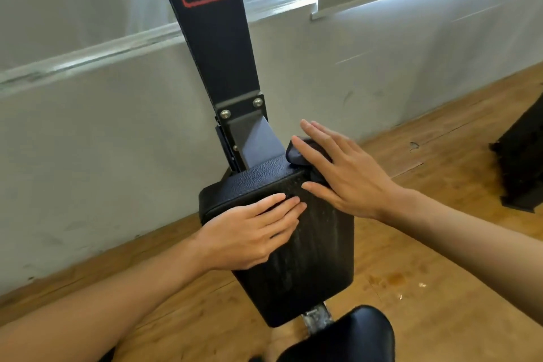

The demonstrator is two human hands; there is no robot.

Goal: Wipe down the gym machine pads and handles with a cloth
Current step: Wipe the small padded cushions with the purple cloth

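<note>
A black padded machine pad point(305, 258) slopes down toward me in the middle of the view, its surface streaked with wet marks. My right hand point(343, 173) lies flat with straight fingers on a dark cloth point(296, 154), pressing it onto the pad's upper right corner. Only the cloth's far end shows beyond my fingers. My left hand point(252, 232) rests flat on the pad's upper left part, fingers straight and together, holding nothing.
A black metal upright point(217, 47) with a red-framed label rises from behind the pad. A second black pad point(346, 335) sits at the bottom, joined by a metal bar. A grey wall runs behind, wooden floor below, and a dark object point(523, 161) lies at the right edge.
</note>
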